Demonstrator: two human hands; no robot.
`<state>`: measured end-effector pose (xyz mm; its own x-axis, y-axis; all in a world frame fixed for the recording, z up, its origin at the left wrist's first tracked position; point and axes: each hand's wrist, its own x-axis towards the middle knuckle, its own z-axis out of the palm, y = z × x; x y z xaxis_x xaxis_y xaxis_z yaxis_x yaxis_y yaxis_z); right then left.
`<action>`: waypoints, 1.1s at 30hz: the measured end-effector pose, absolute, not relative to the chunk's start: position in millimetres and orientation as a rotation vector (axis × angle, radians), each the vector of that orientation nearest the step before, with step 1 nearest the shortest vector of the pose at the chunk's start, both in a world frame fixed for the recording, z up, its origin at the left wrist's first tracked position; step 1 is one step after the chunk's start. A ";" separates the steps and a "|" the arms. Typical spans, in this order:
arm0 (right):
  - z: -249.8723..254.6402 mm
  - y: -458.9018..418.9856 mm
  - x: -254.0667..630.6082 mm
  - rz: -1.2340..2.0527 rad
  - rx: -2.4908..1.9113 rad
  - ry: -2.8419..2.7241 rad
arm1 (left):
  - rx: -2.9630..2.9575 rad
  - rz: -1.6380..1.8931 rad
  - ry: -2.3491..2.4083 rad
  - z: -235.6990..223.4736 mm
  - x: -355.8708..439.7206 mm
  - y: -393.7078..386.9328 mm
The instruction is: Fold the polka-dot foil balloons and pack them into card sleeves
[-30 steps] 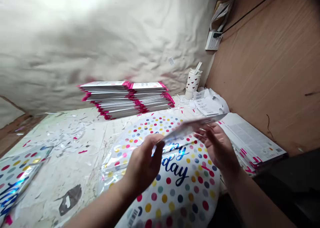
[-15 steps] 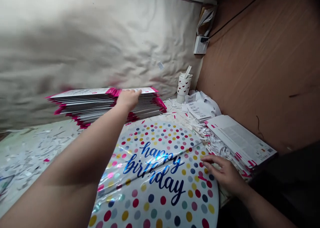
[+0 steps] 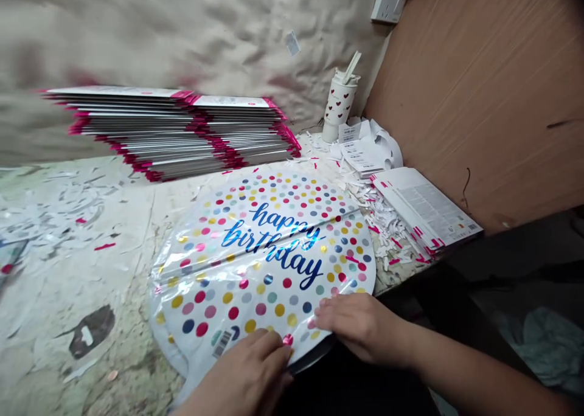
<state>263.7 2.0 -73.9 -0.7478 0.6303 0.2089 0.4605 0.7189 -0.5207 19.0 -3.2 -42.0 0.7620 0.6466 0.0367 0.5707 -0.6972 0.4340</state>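
Note:
A round foil balloon [image 3: 262,264] lies flat on the worktable, white with many coloured dots and blue "happy birthday" lettering. My left hand [image 3: 241,373] is curled at its near edge, with the fingertips beside a small pink tab [image 3: 287,340]. Just right of that tab, my right hand [image 3: 360,328] rests over the same rim, its fingers pressed on the foil. The thumbs are hidden. The lower rim of the balloon is mostly covered by both hands.
Two stacks of flat white packets with pink edges [image 3: 173,133] stand behind the balloon. To the right are a heart-patterned cup [image 3: 340,103], paper scraps [image 3: 378,221] and a pile of printed sheets [image 3: 422,206]. A plywood wall [image 3: 474,100] bounds the right side.
My left hand has come from the packet stacks to the balloon's near edge. My right hand has slid left along the rim. The view has tilted downward.

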 end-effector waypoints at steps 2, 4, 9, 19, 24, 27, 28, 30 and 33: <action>-76.1 3.5 263.0 0.695 -0.857 -2.518 | 2.574 0.338 0.942 -54.7 15.6 -23.0; -77.0 4.0 263.4 0.756 -0.831 -2.506 | 2.557 0.361 0.965 -61.6 13.6 -25.4; -56.8 8.6 274.1 1.063 -0.870 -2.493 | 2.120 0.169 1.092 -56.8 11.9 2.1; -60.2 92.0 177.7 0.572 -0.995 -2.821 | 2.621 0.002 0.992 -57.7 31.0 -9.8; -34.5 90.3 208.5 0.409 -1.395 -2.901 | 2.722 0.064 0.986 -65.4 23.3 -19.4; -11.3 66.0 247.2 0.322 -1.673 -2.762 | 2.543 0.073 1.131 -59.1 26.9 -8.8; -8.6 55.5 252.5 0.383 -1.625 -2.757 | 2.484 0.046 1.185 -56.1 30.2 -4.9; -13.8 34.5 250.1 0.616 -1.395 -2.777 | 2.423 -0.031 1.256 -51.1 34.9 0.0; -37.9 13.3 234.3 0.802 -1.272 -2.733 | 2.467 -0.125 1.269 -49.5 17.8 -4.6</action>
<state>234.3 13.3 -37.9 -0.6670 0.7204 -0.1899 0.7089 0.5352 -0.4594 17.8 -4.6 -49.5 0.5923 0.7690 -0.2406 0.8012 -0.5304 0.2771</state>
